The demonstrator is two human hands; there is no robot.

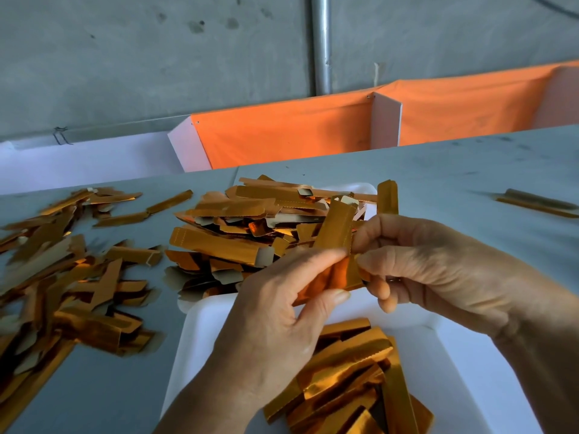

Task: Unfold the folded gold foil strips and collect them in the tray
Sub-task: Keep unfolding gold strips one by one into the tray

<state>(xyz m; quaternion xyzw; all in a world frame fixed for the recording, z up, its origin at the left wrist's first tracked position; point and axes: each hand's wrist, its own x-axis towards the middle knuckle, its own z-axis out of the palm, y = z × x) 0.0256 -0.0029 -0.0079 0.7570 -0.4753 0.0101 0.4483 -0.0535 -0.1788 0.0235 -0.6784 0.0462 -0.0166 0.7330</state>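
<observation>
This looks like a small workshop or hand-assembly room, not a home. A bare grey concrete wall (125, 57), stained and unfinished, rises behind the work area, with a metal pipe (321, 42) running straight up it. The grey desk (438, 170) is plain and scuffed, a long work surface. Behind it sit bins of white board lined with orange cloth (282, 133), split by dividers (387, 120). Gold foil strips (62, 277) lie heaped in bulk across the desk, and more fill a white tray (463, 371): piecework, batch by batch.
</observation>
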